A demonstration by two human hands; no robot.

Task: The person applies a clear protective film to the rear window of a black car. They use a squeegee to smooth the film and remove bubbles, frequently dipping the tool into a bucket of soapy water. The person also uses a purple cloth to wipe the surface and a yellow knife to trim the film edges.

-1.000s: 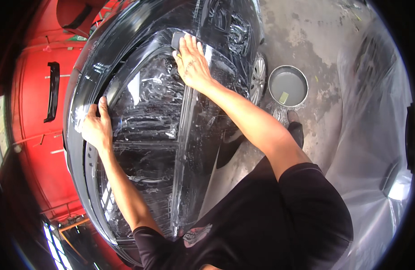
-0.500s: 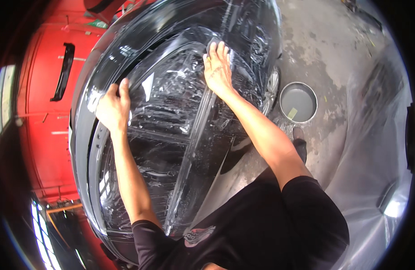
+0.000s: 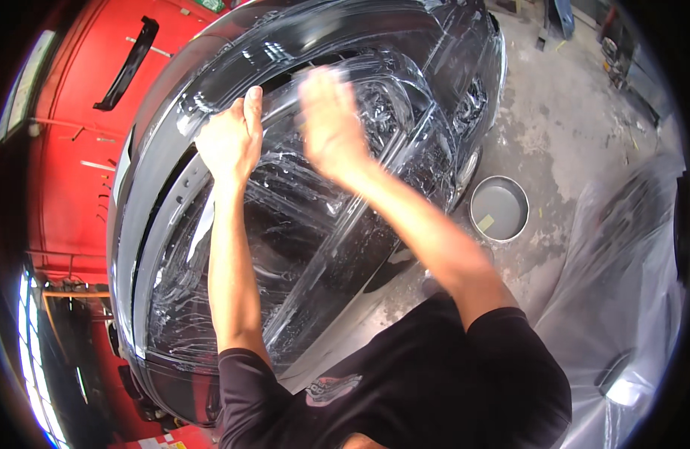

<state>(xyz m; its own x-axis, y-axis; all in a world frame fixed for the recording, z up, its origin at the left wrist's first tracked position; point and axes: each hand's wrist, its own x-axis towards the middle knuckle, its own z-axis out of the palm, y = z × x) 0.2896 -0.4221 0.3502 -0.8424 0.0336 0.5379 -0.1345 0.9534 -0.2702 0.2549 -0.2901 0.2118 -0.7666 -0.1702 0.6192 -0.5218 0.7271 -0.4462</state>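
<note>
A dark car (image 3: 157, 194) fills the middle, its side toward me. Wet, wrinkled clear film (image 3: 292, 176) lies over the door and window area, with white streaks and droplets across it. Up near the roof edge, my left hand (image 3: 231, 142) is closed with its thumb raised, apparently gripping the film's upper edge; the fingertips are hidden. Just to its right, my right hand (image 3: 330, 123) is over the filmed window area. Motion smears its fingers, so neither their pose nor anything in them can be made out.
A round grey bucket (image 3: 499, 209) with a pale yellowish label stands on the stained concrete floor (image 3: 562, 142) at right. Translucent plastic sheeting (image 3: 607, 292) hangs along the right side. Behind the car is a red wall (image 3: 79, 165) with a dark curved part (image 3: 128, 63) on it.
My right hand has moved left, off the film by the window's far end, closer to my left hand. My left hand has shifted up and right. The whole view has turned somewhat.
</note>
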